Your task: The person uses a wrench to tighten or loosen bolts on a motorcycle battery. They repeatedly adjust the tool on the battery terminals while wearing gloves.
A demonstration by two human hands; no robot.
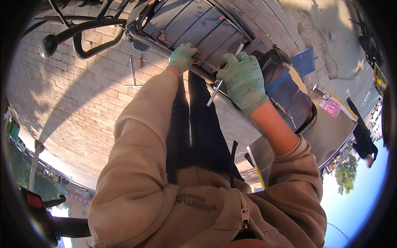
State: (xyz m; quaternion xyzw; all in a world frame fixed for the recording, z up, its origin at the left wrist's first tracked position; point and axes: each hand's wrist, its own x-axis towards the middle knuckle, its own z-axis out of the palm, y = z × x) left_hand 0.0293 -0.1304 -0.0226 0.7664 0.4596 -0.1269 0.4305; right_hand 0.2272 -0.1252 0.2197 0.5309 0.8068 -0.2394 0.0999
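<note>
While gripped: wrench, right hand

The gloved right hand covers the middle of the slim silver metal rod tool, so its grip there cannot be seen. The green-gloved left hand hides whatever its fingertips pinch. The black scooter handlebar runs off the top edge.

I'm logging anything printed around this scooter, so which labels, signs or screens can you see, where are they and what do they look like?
Pink label: on the grey panel right of the scooter, small rectangle.
Yellow sign: far right edge, on the pavement, rectangular with dark markings.
Red shop signs: lower left, distant building front, long strip.
No screens visible.
</note>
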